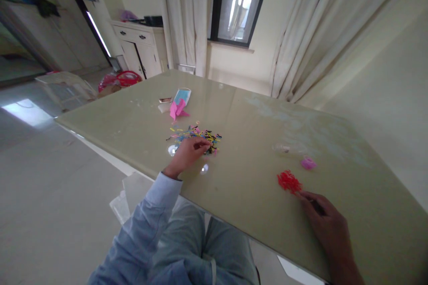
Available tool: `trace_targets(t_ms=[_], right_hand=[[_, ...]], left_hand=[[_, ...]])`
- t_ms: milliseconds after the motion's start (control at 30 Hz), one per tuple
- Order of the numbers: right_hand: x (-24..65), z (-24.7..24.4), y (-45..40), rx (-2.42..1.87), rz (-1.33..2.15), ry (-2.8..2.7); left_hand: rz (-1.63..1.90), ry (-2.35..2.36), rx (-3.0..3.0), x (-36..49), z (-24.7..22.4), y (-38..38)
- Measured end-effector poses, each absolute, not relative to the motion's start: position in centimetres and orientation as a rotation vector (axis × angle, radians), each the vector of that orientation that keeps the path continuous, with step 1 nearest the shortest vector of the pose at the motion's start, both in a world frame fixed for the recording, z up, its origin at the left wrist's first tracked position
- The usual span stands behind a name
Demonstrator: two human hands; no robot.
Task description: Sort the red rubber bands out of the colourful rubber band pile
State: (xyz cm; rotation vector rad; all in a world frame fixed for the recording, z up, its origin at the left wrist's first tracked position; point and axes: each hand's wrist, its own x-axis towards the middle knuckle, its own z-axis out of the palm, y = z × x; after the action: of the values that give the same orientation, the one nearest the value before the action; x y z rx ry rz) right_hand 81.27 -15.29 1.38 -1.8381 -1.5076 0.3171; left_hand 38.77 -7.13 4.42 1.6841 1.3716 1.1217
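Observation:
A loose heap of small multicoloured pieces [195,132], thin and curled like little rubber bands, lies on the table. My left hand [190,153] rests over its near side, thumb and fingers drawn together at the pieces; what they pinch is too small to make out. To the right sits a compact pile of red pieces [288,181] of the same sort. At its near right edge, the fingertips of my right hand [326,218] are pressed together, touching or almost touching the red pile. Whatever is between them is hidden.
The glossy table [240,173] fills the middle. A pink crumpled item [178,109] and a blue face mask [182,95] lie behind the mixed heap. A small purple-pink item [308,163] is beyond the red pile. A white cabinet [143,49] stands behind.

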Motion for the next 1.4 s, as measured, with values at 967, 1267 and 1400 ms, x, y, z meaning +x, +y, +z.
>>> trace_targets(t_ms=[967, 1267, 1400], right_hand=[[80.9, 2.4, -14.8, -1.977, 0.308, -1.482], [80.7, 2.9, -15.0, -2.066, 0.412, -1.394], [80.4, 3.1, -15.0, -2.072, 0.421, -1.389]], left_hand=[[0.497, 1.579, 2.287, 32.1, 3.6, -4.9], [0.546, 1.705, 2.239, 32.7, 4.8, -5.1], [0.647, 1.719, 2.199, 32.6, 5.5, -5.7]])
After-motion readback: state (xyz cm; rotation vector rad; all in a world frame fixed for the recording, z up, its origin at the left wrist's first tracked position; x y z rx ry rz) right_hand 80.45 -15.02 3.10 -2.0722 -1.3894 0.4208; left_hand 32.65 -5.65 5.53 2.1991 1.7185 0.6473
